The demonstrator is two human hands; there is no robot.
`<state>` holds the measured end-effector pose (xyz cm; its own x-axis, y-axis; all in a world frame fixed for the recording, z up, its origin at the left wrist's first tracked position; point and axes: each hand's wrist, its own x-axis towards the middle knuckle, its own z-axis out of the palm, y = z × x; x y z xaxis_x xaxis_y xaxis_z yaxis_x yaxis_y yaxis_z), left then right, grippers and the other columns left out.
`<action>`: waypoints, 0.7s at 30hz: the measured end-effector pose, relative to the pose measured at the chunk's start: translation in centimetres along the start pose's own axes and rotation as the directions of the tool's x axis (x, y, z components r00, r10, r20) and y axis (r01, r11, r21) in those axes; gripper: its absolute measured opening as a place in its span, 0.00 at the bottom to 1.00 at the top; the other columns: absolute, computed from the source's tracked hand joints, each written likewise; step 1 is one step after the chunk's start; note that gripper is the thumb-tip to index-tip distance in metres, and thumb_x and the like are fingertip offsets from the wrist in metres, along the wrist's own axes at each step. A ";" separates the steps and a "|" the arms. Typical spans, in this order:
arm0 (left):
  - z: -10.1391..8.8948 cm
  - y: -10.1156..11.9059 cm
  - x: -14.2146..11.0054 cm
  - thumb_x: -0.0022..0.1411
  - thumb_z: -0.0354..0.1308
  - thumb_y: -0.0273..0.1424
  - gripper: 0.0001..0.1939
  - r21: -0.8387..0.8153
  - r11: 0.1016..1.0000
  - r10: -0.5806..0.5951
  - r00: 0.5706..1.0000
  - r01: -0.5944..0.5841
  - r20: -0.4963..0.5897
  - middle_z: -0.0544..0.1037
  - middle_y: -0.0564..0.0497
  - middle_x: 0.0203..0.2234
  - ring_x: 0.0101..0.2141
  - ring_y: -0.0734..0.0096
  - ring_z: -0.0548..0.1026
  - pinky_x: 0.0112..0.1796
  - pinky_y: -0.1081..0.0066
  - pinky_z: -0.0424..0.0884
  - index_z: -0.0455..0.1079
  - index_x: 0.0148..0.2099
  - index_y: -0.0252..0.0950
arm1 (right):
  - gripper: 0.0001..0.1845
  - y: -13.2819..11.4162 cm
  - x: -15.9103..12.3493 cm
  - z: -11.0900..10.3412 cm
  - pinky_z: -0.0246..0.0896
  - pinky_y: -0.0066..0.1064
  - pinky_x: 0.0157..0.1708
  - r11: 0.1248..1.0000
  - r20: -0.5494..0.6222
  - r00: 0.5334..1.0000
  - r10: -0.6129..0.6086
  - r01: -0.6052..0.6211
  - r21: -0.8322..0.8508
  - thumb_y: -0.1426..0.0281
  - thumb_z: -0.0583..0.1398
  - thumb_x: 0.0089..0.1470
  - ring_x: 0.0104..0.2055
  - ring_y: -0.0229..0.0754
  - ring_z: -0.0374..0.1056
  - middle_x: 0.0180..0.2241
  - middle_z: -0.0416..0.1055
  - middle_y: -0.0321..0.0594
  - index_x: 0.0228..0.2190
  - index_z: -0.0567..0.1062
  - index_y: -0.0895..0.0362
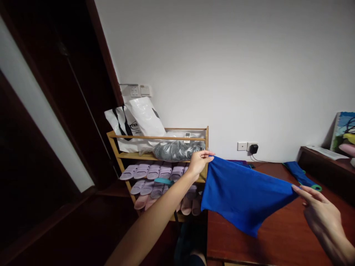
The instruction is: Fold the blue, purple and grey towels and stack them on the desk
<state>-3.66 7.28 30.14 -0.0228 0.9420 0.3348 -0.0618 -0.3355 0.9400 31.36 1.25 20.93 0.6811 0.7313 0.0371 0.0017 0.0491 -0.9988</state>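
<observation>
A blue cloth (241, 195) hangs stretched between my two hands, over the left part of the reddish-brown table (280, 236). My left hand (200, 161) pinches its upper left corner, in front of the shoe rack. At the opposite upper corner, my right hand (316, 203) grips the cloth between thumb and fingers. The lower edge droops free, with one corner pointing down. Part of the tabletop behind the cloth is hidden.
Left of the table stands a wooden shoe rack (158, 137) with several lilac slippers (142, 170), white bags (144, 118) and a plastic-wrapped dark bundle (177, 150). A blue item with green rings (298, 173) lies at the table's back. A black plug (253, 149) sits in the wall.
</observation>
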 end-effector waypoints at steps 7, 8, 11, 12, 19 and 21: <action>-0.7 0.8 0.3 0.43 0.66 0.31 0.11 0.068 0.997 0.033 0.999 -0.034 0.006 0.78 0.49 0.28 0.32 0.69 0.73 0.35 0.71 0.67 0.78 0.32 0.35 | 0.33 -0.5 1.5 -0.4 0.59 0.26 0.23 0.992 0.375 0.921 0.104 -0.071 -0.101 0.57 0.71 0.26 0.33 0.40 0.67 0.37 0.76 0.42 0.38 0.77 0.55; -0.8 1.0 0.4 0.43 0.66 0.31 0.11 0.082 0.996 0.042 0.999 -0.042 0.004 0.78 0.49 0.28 0.32 0.69 0.73 0.35 0.71 0.67 0.78 0.33 0.35 | 0.32 -0.7 1.5 -0.4 0.62 0.28 0.28 0.991 0.457 0.884 0.100 -0.046 -0.127 0.56 0.70 0.28 0.37 0.44 0.68 0.37 0.76 0.43 0.38 0.78 0.55; -1.5 1.5 0.8 0.44 0.66 0.31 0.12 0.139 0.988 0.074 0.997 -0.074 0.007 0.78 0.50 0.26 0.31 0.69 0.73 0.34 0.71 0.67 0.78 0.35 0.35 | 0.26 -1.4 1.4 -0.6 0.63 0.34 0.44 0.981 0.625 0.777 0.072 0.059 -0.187 0.56 0.69 0.32 0.46 0.51 0.68 0.37 0.76 0.43 0.35 0.79 0.55; -1.7 1.7 0.9 0.44 0.66 0.30 0.12 0.164 0.983 0.086 0.996 -0.087 0.013 0.77 0.51 0.26 0.30 0.69 0.73 0.34 0.71 0.67 0.78 0.35 0.35 | 0.23 -1.5 1.5 -0.8 0.61 0.34 0.47 0.973 0.649 0.760 0.043 0.116 -0.200 0.55 0.69 0.34 0.47 0.51 0.67 0.37 0.76 0.43 0.33 0.79 0.55; -3.0 3.2 0.7 0.43 0.64 0.31 0.08 0.382 0.904 0.160 0.981 -0.191 0.111 0.76 0.53 0.21 0.26 0.69 0.71 0.31 0.71 0.65 0.78 0.30 0.35 | 0.22 -2.1 2.9 -2.2 0.60 0.29 0.39 0.706 0.657 0.672 -0.342 0.645 -0.291 0.47 0.59 0.44 0.35 0.44 0.68 0.29 0.74 0.39 0.25 0.77 0.53; -3.3 3.6 0.6 0.43 0.64 0.31 0.07 0.433 0.875 0.170 0.975 -0.215 0.141 0.78 0.52 0.22 0.27 0.68 0.71 0.30 0.71 0.64 0.78 0.29 0.36 | 0.24 -2.5 2.8 -2.7 0.60 0.30 0.37 0.613 0.601 0.667 -0.440 0.712 -0.342 0.45 0.58 0.43 0.32 0.43 0.68 0.29 0.74 0.39 0.26 0.78 0.52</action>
<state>-7.23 6.61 33.48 0.1077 0.8620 0.4954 0.3834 -0.4957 0.7793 35.27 1.34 23.48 0.0137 0.8754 0.4831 0.7365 0.3180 -0.5971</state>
